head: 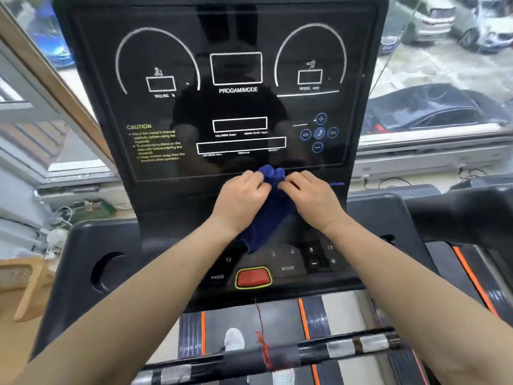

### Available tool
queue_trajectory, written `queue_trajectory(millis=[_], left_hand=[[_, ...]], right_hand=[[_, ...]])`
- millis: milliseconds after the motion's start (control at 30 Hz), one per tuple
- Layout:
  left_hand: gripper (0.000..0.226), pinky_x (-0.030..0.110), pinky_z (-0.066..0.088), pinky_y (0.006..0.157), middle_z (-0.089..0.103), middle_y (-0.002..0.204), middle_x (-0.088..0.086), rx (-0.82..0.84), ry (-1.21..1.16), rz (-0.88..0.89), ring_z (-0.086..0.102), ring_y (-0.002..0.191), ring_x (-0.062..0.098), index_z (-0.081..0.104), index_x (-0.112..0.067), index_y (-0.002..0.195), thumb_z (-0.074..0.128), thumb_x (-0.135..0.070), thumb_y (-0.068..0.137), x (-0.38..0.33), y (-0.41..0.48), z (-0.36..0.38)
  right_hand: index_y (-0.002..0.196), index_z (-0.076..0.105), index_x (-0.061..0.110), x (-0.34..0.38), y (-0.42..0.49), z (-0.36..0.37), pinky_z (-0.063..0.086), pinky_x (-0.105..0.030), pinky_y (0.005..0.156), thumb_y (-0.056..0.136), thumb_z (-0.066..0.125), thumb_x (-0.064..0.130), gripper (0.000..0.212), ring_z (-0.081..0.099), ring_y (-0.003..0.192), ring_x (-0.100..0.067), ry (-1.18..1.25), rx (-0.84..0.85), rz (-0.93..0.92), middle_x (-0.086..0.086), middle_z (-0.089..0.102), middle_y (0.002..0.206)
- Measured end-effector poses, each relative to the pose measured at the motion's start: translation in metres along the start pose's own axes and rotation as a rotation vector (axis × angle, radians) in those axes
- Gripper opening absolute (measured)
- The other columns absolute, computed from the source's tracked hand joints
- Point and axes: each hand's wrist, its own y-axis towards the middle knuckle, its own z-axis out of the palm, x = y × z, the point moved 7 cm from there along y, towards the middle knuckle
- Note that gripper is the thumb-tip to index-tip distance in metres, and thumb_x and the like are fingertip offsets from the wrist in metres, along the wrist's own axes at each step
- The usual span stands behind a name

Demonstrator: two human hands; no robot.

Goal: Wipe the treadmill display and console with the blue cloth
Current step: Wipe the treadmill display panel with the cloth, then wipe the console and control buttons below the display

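A blue cloth (270, 215) hangs bunched between my two hands, just in front of the lower edge of the black treadmill display (236, 107). My left hand (240, 198) pinches its upper left part and my right hand (312, 197) pinches its upper right part. The cloth's lower end droops onto the console (288, 266), above the number buttons and the red stop button (253, 277). The display is dark, with white gauge outlines and yellow caution text.
A round cup holder (107, 272) sits in the console's left side. A black handlebar (458, 209) runs at the right and a taped crossbar (305, 354) spans the front. A red cord (261, 329) hangs below the console. Windows stand behind, with parked cars outside.
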Motion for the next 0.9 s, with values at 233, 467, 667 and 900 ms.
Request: queue_trajectory(millis=[233,467,667,900], left_hand=[[0.016,0.031,0.041,0.05,0.059,0.072,0.003,0.011,-0.105,-0.052,0.056,0.065,0.023,0.068,-0.013,0.072,0.082,-0.005,0.071,-0.048,0.039,0.016],[0.01,0.043,0.054,0.07,0.062,0.098,0.004,-0.118,-0.301,-0.441,0.061,0.089,0.027,0.069,-0.015,0.099,0.065,-0.019,0.09,0.01,0.006,-0.064],[0.014,0.034,0.046,0.072,0.061,0.104,0.01,-0.394,-0.034,-0.571,0.058,0.096,0.028,0.068,-0.012,0.102,0.058,-0.012,0.092,0.068,-0.042,-0.171],[0.017,0.04,0.049,0.076,0.065,0.092,-0.002,0.432,-0.155,-0.769,0.061,0.091,0.029,0.053,-0.026,0.093,0.062,-0.031,0.079,0.081,-0.171,-0.088]], right_hand=[[0.095,0.07,0.007,-0.051,-0.031,-0.011,0.053,-0.041,0.064,0.084,0.046,0.003,0.027,0.058,0.081,-0.034,0.138,0.112,0.401,-0.011,0.065,0.091],[0.098,0.061,0.022,-0.02,0.019,-0.053,0.05,-0.031,0.079,0.09,0.056,0.008,0.016,0.058,0.08,-0.006,0.771,-0.115,0.809,0.014,0.063,0.088],[0.1,0.063,0.017,0.058,0.112,-0.09,0.051,-0.032,0.08,0.085,0.055,0.006,0.02,0.06,0.087,-0.012,0.874,-0.274,0.579,0.001,0.064,0.098],[0.117,0.066,0.024,0.148,0.058,0.015,0.05,-0.043,0.092,0.082,0.051,0.001,0.044,0.059,0.111,-0.029,0.65,0.468,0.346,-0.003,0.06,0.12]])
